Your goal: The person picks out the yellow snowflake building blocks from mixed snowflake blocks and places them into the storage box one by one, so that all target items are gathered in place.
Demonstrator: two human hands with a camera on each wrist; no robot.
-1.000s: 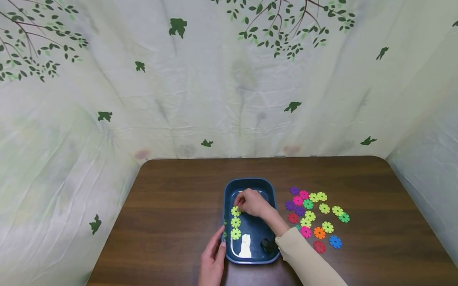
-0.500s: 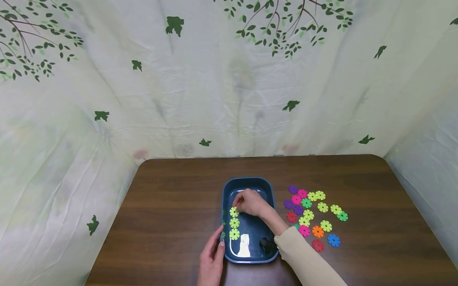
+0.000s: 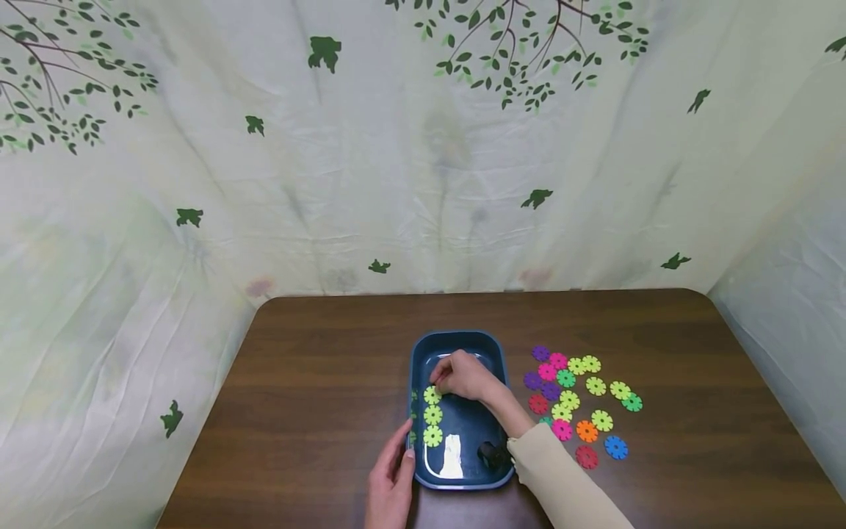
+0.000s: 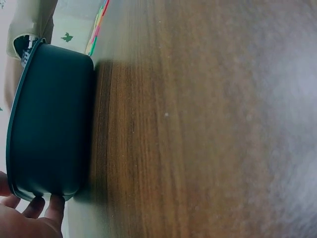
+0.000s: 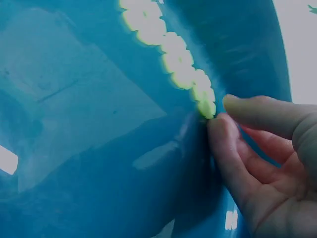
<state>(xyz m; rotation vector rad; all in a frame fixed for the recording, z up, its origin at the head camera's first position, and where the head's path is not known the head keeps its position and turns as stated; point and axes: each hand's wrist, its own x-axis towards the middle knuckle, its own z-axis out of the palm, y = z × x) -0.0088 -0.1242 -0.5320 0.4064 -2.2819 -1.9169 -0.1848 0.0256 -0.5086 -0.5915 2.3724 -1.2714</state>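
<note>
Three yellow-green flower-shaped discs point(image 3: 432, 415) form a row along the left side inside a dark blue tray point(image 3: 463, 481). At the far end of that row, my right hand point(image 3: 465, 376) pinches the farthest disc point(image 5: 207, 106) with thumb and index fingertips; the right wrist view has its edge at the fingertips. Part of this disc is hidden from the head view by the fingers. My left hand point(image 3: 391, 477) rests against the tray's left outer side, and in the left wrist view its fingertips point(image 4: 55, 203) touch the outer wall.
Right of the tray, several flower discs lie scattered on the brown table point(image 3: 330, 382): yellow-green, purple, green, an orange disc point(image 3: 587, 431) and a blue disc point(image 3: 616, 447) among them. Some overlap. A black object point(image 3: 492, 455) shows by the right sleeve cuff.
The view shifts slightly with the head. Both hands, the tray and the row of discs stay in practically the same places.
</note>
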